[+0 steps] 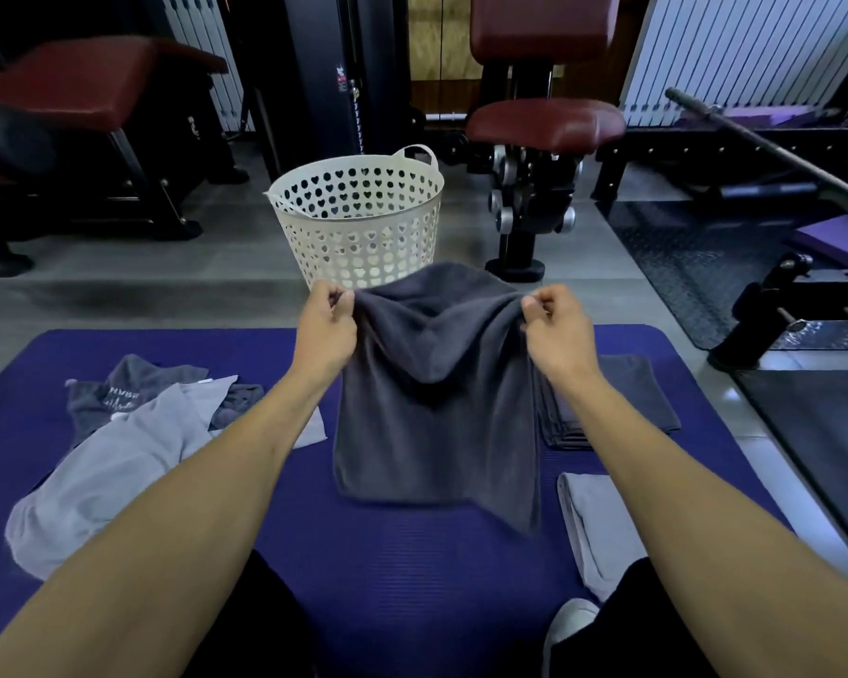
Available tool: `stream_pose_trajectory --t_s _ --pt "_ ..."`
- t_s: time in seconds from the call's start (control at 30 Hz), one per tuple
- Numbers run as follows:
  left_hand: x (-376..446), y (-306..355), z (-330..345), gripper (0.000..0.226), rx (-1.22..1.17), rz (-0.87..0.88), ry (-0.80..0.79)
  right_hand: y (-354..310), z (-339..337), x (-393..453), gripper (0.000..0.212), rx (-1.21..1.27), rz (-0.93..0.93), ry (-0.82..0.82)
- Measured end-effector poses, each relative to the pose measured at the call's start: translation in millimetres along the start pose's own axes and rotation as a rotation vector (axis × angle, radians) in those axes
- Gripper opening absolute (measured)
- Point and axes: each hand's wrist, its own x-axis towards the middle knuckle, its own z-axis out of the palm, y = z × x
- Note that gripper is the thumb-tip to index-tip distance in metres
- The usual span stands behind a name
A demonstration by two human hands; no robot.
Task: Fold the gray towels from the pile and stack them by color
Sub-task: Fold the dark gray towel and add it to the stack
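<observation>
I am holding a dark gray towel (436, 408) up over a blue mat (412, 579), my left hand (325, 325) and right hand (556, 327) each pinching a top corner. The towel is hanging down, its lower edge touching the mat. An unfolded pile of gray towels (118, 457) is lying to my left; a folded dark stack (622, 398) and a folded light gray towel (593, 526) are lying to my right. A white basket (358, 212) is standing beyond the mat

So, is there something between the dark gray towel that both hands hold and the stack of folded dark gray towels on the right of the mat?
Nothing visible: only bare blue mat separates the held dark gray towel from the dark stack.
</observation>
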Motion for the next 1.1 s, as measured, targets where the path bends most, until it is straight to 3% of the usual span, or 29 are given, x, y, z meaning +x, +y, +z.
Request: stream_pose_trajectory --t_s 0.13,0.23,0.3,0.43,0.6,0.73,0.9,1.1 --pt "16 8 -5 0.013 -0.016 0.100 -0.049 -1 -6 10 0.011 0.005 -0.106 0.033" --pt "13 -6 -11 0.012 -0.033 0.056 -0.056 8 -10 2 0.009 -0.077 -0.148 0.009" --pt "2 -27 -11 0.011 0.032 -0.011 -0.080 19 -10 -9 0.010 -0.131 -0.135 -0.015" --pt "-46 -75 -8 0.007 0.339 0.016 -0.170 54 2 -45 0.012 -0.174 -0.029 -0.091" --pt "-118 -118 -14 0.022 0.257 -0.077 -0.378 108 20 -111 0.012 -0.191 0.101 -0.162" --pt "-154 -142 -30 0.020 0.289 -0.062 -0.482 136 25 -150 0.017 -0.197 0.089 -0.176" --pt "-177 -164 -38 0.022 0.394 -0.131 -0.660 162 25 -173 0.018 -0.328 0.047 -0.351" --pt "-200 -193 -28 0.020 0.545 -0.319 -0.891 185 24 -189 0.019 -0.716 0.181 -0.854"
